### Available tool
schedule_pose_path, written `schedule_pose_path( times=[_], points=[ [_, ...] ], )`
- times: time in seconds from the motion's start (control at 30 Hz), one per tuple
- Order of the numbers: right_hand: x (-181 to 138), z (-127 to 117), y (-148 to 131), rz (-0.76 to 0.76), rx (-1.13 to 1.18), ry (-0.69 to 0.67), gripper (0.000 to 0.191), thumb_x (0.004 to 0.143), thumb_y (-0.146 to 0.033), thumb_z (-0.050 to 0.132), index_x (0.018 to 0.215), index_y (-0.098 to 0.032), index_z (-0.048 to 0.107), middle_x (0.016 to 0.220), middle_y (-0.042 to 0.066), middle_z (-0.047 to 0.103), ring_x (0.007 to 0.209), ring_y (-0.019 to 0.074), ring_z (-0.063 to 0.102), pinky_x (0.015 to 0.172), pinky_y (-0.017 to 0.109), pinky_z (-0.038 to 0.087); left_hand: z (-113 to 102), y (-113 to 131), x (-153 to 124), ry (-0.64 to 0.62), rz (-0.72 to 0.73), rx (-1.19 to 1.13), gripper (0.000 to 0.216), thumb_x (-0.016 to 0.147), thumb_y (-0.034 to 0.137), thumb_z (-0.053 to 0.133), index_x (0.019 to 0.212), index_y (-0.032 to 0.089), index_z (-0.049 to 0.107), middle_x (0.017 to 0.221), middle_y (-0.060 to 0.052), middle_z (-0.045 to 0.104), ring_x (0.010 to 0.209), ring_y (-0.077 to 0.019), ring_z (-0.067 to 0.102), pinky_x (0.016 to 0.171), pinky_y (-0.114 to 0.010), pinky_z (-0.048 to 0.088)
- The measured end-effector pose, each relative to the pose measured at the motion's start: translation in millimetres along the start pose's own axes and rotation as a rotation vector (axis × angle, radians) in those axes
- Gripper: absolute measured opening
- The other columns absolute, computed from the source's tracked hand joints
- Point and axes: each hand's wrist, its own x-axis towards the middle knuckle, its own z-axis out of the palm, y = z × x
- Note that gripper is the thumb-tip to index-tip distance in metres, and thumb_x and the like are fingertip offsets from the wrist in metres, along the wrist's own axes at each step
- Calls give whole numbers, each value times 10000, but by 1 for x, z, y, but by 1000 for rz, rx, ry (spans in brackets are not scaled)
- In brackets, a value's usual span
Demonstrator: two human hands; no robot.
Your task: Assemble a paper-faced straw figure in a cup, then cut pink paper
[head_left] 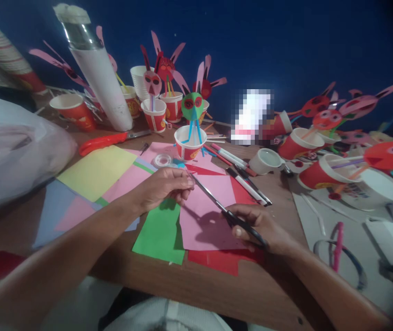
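**Hands and scissors over the coloured paper**

Both hands meet along one pair of scissors point(213, 200) — the right hand point(258, 227) is closed round the dark handles, the left hand point(164, 186) pinches at the blade tips, where a small bit of something may be held; too small to tell. The scissors' long axis runs slantwise, tips up and to the left, handles down and to the right, directly above the pink sheet point(205, 216). That sheet is thin, flat and matte, overlapping a green sheet point(158, 234) just to its left and a red sheet point(224, 259) on its near side. Beyond the pink sheet stands a red-and-white paper cup point(189, 143) bearing a green paper face on blue straws; markers point(248, 184) lie to the right of the sheet. The wooden bench point(217, 294) shows bare nearest the person — smooth, brown.
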Motion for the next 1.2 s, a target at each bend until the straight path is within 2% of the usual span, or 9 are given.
schedule_pose_path(
  times=[0.4,1.2],
  points=[
    [1,-1,4,-7,-5,-48,481,646,-466,761,981,-139,653,520,-64,446,373,36,376,341,141,290,-2,0,-1,17,4,67,141,654,193,598,543,135,532,447,13,566,410,-59,517,432,-158,364],
    [-2,0,-2,25,-67,-50,475,639,-456,757,952,-120,639,486,-76,425,363,40,364,344,153,255,-7,2,0,-17,-77,102,127,609,179,605,522,143,521,381,27,518,389,-76,554,349,-114,315]
  ],
)
